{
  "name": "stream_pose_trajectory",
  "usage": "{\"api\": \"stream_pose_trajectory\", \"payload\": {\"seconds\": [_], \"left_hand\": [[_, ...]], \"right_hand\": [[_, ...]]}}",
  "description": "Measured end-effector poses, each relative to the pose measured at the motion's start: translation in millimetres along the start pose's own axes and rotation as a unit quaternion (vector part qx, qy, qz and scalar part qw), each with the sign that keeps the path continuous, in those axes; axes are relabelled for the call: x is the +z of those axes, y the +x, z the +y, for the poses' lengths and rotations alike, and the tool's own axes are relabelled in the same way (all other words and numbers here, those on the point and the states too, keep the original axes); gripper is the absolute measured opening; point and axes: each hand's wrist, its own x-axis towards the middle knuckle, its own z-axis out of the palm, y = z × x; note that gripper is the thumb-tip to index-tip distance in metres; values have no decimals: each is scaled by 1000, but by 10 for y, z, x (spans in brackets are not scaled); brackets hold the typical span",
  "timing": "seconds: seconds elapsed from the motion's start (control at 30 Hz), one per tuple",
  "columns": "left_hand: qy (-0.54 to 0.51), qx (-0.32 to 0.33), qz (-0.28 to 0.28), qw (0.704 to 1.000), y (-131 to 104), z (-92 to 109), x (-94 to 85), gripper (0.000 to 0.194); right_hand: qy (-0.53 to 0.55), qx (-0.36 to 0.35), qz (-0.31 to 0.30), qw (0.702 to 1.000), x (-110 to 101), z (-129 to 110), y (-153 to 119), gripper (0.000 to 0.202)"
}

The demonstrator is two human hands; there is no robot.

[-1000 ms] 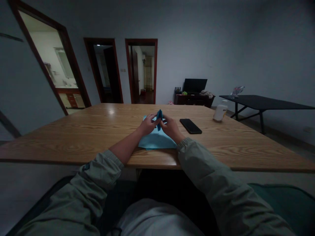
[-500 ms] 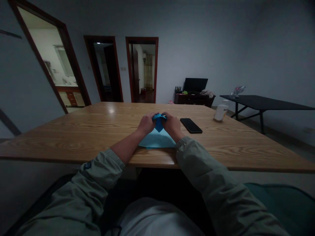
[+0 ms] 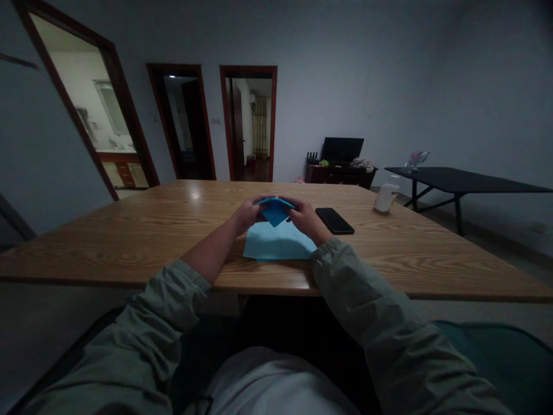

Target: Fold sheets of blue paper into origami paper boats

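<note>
A folded piece of blue paper [image 3: 275, 214] is held up between my two hands, its lower corner pointing down toward me. My left hand [image 3: 248, 214] grips its left side, fingers closed on the edge. On the right side my right hand [image 3: 305, 216] pinches it, thumb in front and fingers behind. Beneath them, light blue paper sheets [image 3: 276, 245] lie on the wooden table near its front edge, partly shaded by my hands. My fingertips behind the folded paper are partly hidden.
Right of my hand a black phone [image 3: 334, 221] lies on the wooden table [image 3: 173, 230]. Farther right stands a white bottle [image 3: 386, 197]. Beyond are a black table [image 3: 466, 180] and a dark cabinet with a screen [image 3: 343, 148]. Doorways line the back wall.
My hands have moved apart a little, and the folded blue paper between them has spread wider. More of the light blue sheets below now shows.
</note>
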Motion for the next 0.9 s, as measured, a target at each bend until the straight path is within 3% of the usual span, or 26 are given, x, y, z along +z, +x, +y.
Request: {"api": "stream_pose_trajectory", "payload": {"seconds": [0.1,0.17,0.33,0.5,0.7,0.9], "left_hand": [[-69,-78,-90,991,-87,99,-88,52],[-89,-103,-117,984,-128,142,-130,53],[-2,-82,-64,995,-113,95,-111,64],[54,-4,-14,998,-33,-13,-96,85],[128,32,0,991,35,-95,-135,58],[181,62,-13,981,44,-136,-104,42]], "right_hand": [[-16,-2,-10,1000,-49,10,-17,45],[6,6,-29,1000,-92,-5,-34,47],[94,62,-30,993,-125,-56,-44,46],[89,109,-29,990,-61,6,-17,67],[71,89,-35,993,-64,105,3,34],[42,44,-61,996,-38,42,-18,31]]}}
